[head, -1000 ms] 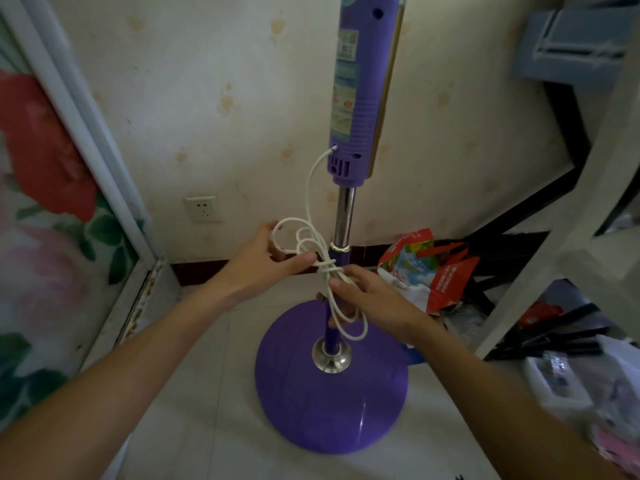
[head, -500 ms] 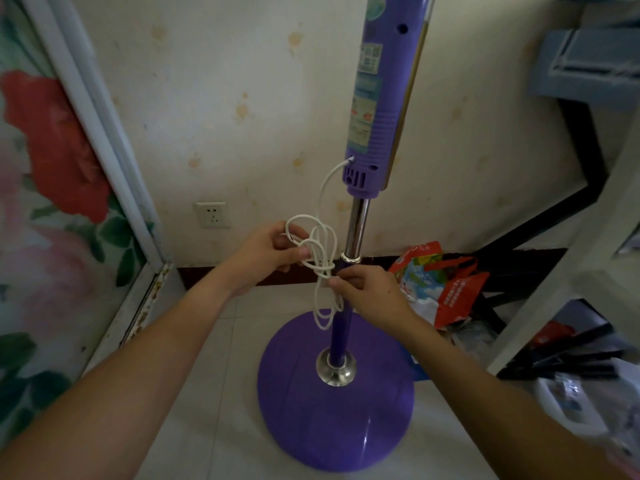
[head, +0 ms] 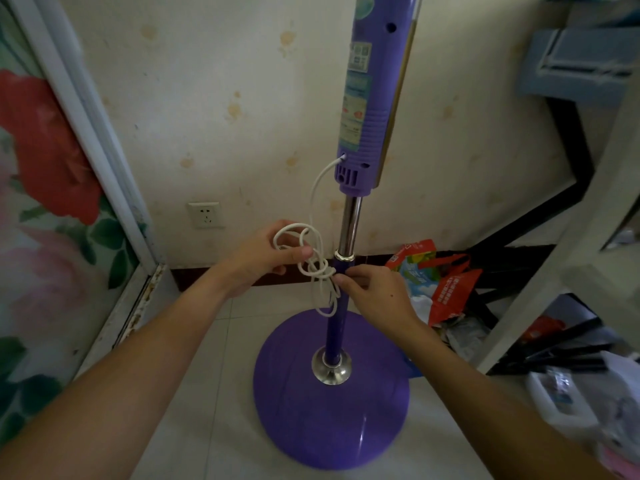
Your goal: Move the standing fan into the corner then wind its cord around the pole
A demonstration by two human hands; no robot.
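Standing near the wall, the fan (head: 360,98) looks placed; my left hand (head: 266,258) grips cord (head: 317,268) loops, my right hand (head: 374,292) pinches cord beside the pole (head: 349,223). Winding seems unfinished.

Fan pole (head: 349,230) before wall socket's (head: 205,214) right, cord (head: 317,268) loops left of pole, bags (head: 440,282) right.

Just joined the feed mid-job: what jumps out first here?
The purple fan pole stands mid-frame on its round purple base, near the stained wall. Just left of the pole, both hands work a bunch of white cord: the left hand grips the loops, the right hand pinches them beside the pole. A red flower panel fills the left edge.
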